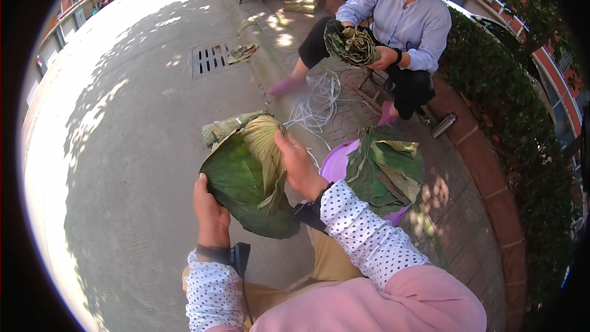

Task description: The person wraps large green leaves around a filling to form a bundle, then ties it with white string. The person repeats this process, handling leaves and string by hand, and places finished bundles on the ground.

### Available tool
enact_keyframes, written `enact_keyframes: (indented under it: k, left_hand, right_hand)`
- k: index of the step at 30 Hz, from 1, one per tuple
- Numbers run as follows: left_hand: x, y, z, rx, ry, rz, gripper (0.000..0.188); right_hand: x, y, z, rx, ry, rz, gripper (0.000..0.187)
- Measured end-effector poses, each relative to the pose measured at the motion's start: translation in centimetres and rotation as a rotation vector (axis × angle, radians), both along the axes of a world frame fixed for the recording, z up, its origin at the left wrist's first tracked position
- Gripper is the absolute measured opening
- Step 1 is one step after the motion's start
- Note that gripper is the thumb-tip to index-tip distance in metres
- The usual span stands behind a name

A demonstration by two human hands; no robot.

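Observation:
A large dried lotus leaf (236, 169), green on its inner side with a yellowish folded flap, is held up between my hands. My left hand (210, 209) grips its left edge, thumb on top. At the upper right of the leaf, my right hand (300, 163) closes on the yellowish flap; its fingertips are partly hidden behind it. Just beyond the leaf lies a rolled bundle of leaves (220, 128) on the pavement. To the right of my right hand, a stack of green and tan lotus leaves (387, 169) rests on a purple basin (335, 163).
Across from me a seated person (399, 24) holds a bundle of dried leaves (353, 44). White plastic strips (313, 101) lie tangled by that person's feet. A metal flask (444, 124) stands near the brick border. A drain grate (212, 60) and a loose leaf (243, 53) are farther off.

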State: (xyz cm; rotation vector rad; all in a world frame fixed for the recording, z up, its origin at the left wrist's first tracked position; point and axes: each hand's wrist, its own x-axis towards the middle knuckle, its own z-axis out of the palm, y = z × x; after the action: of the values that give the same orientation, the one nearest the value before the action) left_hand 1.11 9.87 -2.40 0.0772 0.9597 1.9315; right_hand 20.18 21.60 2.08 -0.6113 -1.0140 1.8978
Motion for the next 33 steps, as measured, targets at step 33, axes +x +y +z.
enact_keyframes:
  k: [33]
  left_hand:
    - [-2.4,1.0,-1.1,-0.202,0.012,0.041,0.039]
  right_hand:
    - [31.7,8.1,-9.5,0.488,-1.876,-0.397,0.074]
